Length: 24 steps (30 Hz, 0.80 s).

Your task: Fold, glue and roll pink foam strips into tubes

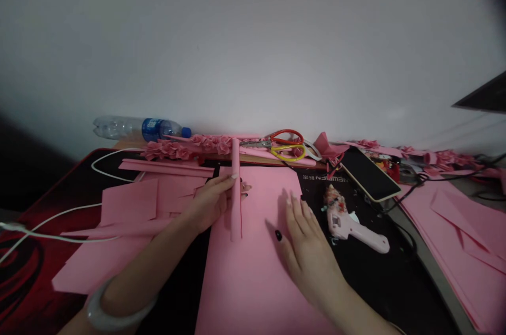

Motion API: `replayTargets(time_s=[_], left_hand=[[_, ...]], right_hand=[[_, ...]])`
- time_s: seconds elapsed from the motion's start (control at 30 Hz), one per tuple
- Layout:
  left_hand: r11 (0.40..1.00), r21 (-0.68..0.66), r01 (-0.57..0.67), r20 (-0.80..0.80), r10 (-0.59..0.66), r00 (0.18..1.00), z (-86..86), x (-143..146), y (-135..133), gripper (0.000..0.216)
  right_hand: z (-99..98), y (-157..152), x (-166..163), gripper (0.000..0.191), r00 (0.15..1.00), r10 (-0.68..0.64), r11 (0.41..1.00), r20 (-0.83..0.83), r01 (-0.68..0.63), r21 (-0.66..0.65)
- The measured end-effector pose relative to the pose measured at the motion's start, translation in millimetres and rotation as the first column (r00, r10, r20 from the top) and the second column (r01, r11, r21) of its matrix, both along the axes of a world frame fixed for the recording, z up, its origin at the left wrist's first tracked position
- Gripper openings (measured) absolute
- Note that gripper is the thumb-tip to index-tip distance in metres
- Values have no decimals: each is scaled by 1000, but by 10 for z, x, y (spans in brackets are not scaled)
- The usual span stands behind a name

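Right hand (306, 240) laid flat, fingers spread, pressed on pink sheet (253, 272). Narrow pink strip (236, 193) pinched upright on sheet by left hand (211, 200). Glue gun (348, 222) lain just right. Scissors (282, 145) seen beyond.

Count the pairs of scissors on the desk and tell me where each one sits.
2, lying together at the back edge by the wall: the red-handled scissors behind, the yellow-handled scissors in front, overlapping. More could be hidden under the pink paper scraps.
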<state>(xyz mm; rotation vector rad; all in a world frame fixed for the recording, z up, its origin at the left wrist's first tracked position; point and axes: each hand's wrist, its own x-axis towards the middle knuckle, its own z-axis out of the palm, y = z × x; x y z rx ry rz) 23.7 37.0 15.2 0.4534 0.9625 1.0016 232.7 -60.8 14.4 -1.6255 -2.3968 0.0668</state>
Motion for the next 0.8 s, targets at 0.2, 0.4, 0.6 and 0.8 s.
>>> replayTargets(time_s=[0.2,0.4,0.6,0.8], left_hand=[[1000,-3,-10,21,10,1000,-3,2,-7,11],[1000,7,10,23,-10,1000,-5,1,-11,17],[1000,-1,-7,19,7,1000,-1,13,-2,18],[1000,5,3,10,-3,1000,20,17,-25,14]], right_hand=[[190,-58,-103,53,803,596,788,-6,-587,-185],[113,126,-6,56,959,-191,981,208,194,6],[178,116,-70,62,921,348,934,174,-324,-154],[265,297,-39,67,899,-249,945,361,307,-113]])
